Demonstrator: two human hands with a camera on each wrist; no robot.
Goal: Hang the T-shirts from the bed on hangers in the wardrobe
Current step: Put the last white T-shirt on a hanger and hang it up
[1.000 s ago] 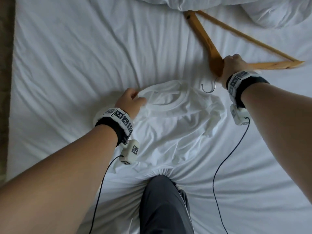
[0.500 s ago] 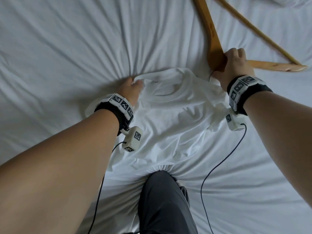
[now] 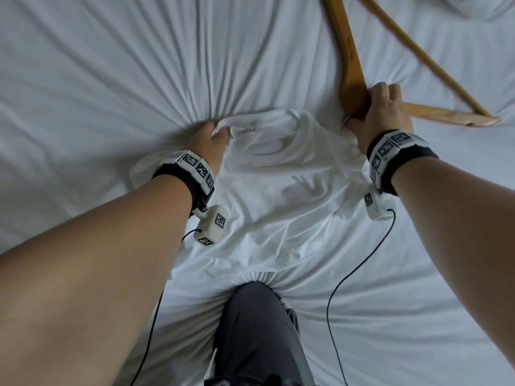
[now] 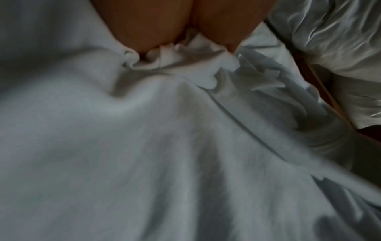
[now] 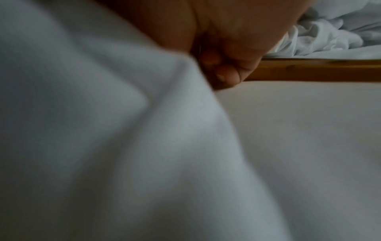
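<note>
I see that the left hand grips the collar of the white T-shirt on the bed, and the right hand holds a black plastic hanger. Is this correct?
Not quite: the hanger is brown wood, not black plastic, as the head view shows. The rest stands: the left hand grips the collar of the white T-shirt on the bed, and the right hand holds the hanger.

Both bare arms reached forward over the bed.
The left hand pinched cloth in curled fingers; the right hand gripped wood, fingers wrapped under.
</note>
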